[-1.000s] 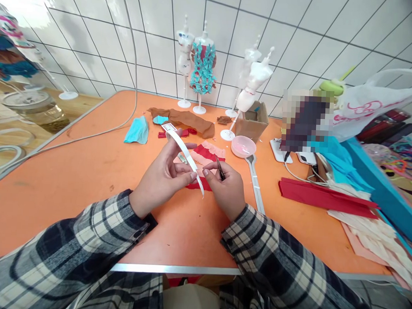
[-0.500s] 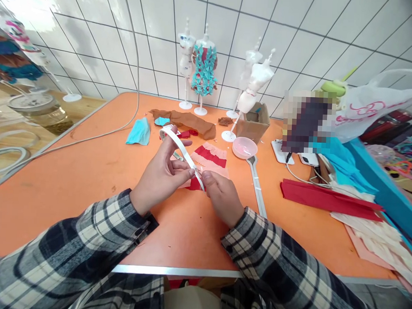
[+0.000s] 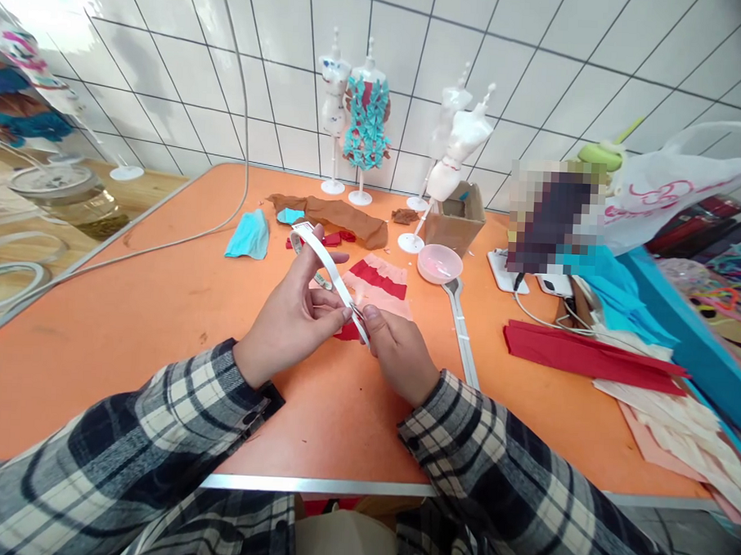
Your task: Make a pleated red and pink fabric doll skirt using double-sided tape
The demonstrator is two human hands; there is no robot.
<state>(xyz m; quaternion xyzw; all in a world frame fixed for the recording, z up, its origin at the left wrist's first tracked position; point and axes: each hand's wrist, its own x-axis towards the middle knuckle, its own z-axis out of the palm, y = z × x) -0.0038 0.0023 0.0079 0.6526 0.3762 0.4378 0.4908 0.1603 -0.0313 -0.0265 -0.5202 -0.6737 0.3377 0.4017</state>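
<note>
Clock positions refer to the lower part of the white tape (image 3: 328, 263), with 12 o'clock toward the tiled wall (image 3: 282, 53). From my remote station I have the left hand (image 3: 282, 327) at 9 o'clock: thumb and a fingertip pinch the tape, while the upper fingers are spread near its looped end. The tape is held above the orange table (image 3: 159, 342), running from 11 o'clock to 5 o'clock between the hands. The right hand (image 3: 404, 348) is at 4 o'clock, fingers curled, thumb pressed down on a small metal tool (image 3: 355, 311). Only the tool's tip shows; I cannot tell whether it touches the tape. Beyond the hands, at 1 o'clock, lies a pink and red cloth (image 3: 378, 279). A pink bowl (image 3: 440, 266) stands at 2 o'clock, a long grey tool (image 3: 463, 339) lies at 3 o'clock, and a blue cloth (image 3: 248, 235) lies at 10 o'clock.
</note>
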